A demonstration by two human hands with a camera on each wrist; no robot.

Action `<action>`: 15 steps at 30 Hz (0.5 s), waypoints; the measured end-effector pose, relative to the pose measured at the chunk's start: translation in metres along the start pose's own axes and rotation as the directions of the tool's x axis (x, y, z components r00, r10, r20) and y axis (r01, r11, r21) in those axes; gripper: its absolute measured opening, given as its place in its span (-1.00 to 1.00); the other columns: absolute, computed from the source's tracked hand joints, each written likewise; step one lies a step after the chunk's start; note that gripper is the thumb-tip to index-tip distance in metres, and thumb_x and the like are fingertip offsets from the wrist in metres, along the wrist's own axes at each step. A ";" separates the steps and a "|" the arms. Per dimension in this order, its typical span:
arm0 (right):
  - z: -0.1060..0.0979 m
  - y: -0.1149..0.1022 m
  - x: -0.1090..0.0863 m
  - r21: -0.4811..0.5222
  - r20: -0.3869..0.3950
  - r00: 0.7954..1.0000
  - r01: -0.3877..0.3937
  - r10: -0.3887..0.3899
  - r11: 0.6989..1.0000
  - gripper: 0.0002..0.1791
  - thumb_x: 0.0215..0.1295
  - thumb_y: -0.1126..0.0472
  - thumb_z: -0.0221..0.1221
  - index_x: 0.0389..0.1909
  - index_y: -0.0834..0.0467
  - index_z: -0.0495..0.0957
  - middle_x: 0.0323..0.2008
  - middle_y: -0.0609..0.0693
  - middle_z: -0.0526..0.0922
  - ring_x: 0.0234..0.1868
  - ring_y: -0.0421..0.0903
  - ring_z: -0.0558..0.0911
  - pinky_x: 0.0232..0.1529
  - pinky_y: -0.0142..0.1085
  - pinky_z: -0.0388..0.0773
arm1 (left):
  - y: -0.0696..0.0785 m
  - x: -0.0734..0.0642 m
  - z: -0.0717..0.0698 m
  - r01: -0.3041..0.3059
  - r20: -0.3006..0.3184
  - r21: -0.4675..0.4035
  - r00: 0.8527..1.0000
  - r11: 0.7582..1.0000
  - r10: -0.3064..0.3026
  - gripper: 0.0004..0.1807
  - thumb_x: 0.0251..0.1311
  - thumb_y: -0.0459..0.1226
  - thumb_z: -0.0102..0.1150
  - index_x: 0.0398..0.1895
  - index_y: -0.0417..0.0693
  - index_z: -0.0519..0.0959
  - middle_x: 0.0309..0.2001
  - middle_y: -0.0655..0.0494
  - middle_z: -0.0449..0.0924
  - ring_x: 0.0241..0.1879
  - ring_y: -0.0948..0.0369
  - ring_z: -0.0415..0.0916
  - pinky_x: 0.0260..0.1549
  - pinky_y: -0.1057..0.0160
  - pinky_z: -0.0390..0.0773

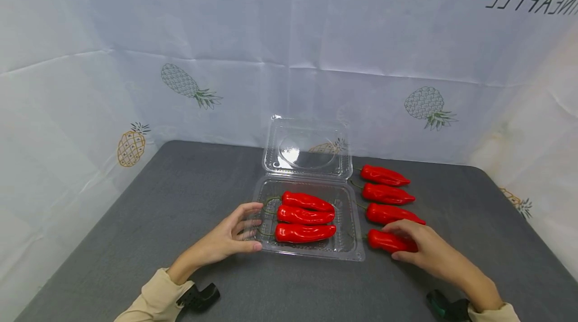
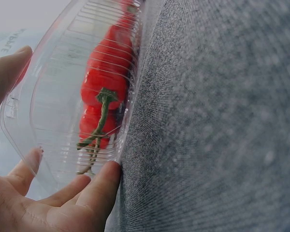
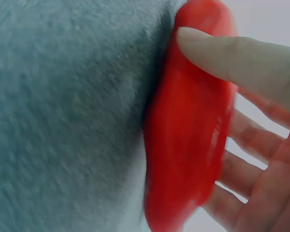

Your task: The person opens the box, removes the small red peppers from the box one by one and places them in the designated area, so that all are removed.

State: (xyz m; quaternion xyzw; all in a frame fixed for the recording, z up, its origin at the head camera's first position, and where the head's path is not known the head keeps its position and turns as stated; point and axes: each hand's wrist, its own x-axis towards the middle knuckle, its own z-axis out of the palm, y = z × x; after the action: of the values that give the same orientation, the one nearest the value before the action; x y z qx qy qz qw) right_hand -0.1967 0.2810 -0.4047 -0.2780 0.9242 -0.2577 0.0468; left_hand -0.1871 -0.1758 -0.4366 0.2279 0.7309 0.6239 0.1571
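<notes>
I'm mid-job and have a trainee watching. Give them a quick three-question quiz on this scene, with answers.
1. How many red peppers lie inside the plastic box?
2. Is the box's lid open or closed?
3. Which of the person's hands grips a pepper outside the box?

Key:
1. Three.
2. Open; it stands up behind the box.
3. The right hand; the left hand touches the box.

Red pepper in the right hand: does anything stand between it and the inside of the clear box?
Only the right wall of the clear box; nothing else visible stands between it and the red pepper. The open lid is at the back, clear of this path.
</notes>
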 end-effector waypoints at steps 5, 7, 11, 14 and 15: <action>-0.005 0.004 -0.003 0.060 0.060 0.998 -0.022 0.019 0.998 -0.39 0.03 0.05 0.47 0.09 0.17 0.52 0.05 0.08 0.65 -0.01 -0.29 0.65 -0.09 -0.49 0.62 | -0.001 0.000 0.000 0.000 -0.002 0.008 1.000 1.000 0.000 -0.10 0.21 -0.30 0.36 0.49 -0.20 0.02 0.52 -0.30 -0.06 0.42 -0.32 0.15 0.34 0.07 0.42; -0.007 0.005 -0.004 0.057 0.076 0.997 -0.030 0.026 0.998 -0.40 0.03 0.05 0.47 0.08 0.17 0.53 0.04 0.07 0.67 -0.02 -0.31 0.65 -0.10 -0.48 0.62 | -0.002 0.000 -0.001 0.001 -0.002 0.010 1.000 1.000 0.000 -0.10 0.21 -0.30 0.35 0.49 -0.20 0.02 0.52 -0.30 -0.05 0.42 -0.32 0.15 0.34 0.06 0.41; -0.007 0.005 -0.003 0.021 0.070 0.997 -0.037 0.035 0.999 -0.45 0.02 0.04 0.47 0.03 0.13 0.57 -0.02 -0.02 0.68 -0.05 -0.39 0.60 -0.11 -0.44 0.63 | -0.001 0.000 -0.001 0.003 -0.003 0.006 1.000 1.000 -0.003 -0.10 0.20 -0.29 0.36 0.49 -0.21 0.02 0.51 -0.30 -0.05 0.42 -0.32 0.15 0.34 0.07 0.41; -0.006 0.005 -0.003 0.008 0.049 0.998 -0.032 0.032 0.999 -0.47 0.01 0.06 0.48 0.02 0.12 0.58 -0.04 -0.04 0.68 -0.07 -0.41 0.59 -0.12 -0.42 0.64 | -0.001 0.000 0.000 0.005 -0.003 0.003 1.000 1.000 -0.005 -0.09 0.20 -0.29 0.36 0.49 -0.21 0.02 0.51 -0.31 -0.05 0.42 -0.32 0.15 0.34 0.09 0.42; -0.005 0.006 -0.003 0.003 0.039 0.999 -0.028 0.028 1.000 -0.47 0.01 0.07 0.48 0.01 0.12 0.58 -0.04 -0.04 0.68 -0.07 -0.41 0.59 -0.12 -0.42 0.64 | -0.001 0.000 0.000 0.005 -0.003 0.003 1.000 1.000 -0.005 -0.09 0.20 -0.29 0.36 0.49 -0.21 0.02 0.51 -0.31 -0.05 0.42 -0.32 0.15 0.34 0.10 0.42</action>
State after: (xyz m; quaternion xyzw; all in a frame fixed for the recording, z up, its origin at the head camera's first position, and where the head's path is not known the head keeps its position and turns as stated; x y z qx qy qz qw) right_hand -0.1984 0.2888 -0.4032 -0.2698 0.9264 -0.2532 0.0691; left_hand -0.1875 -0.1762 -0.4375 0.2253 0.7327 0.6227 0.1571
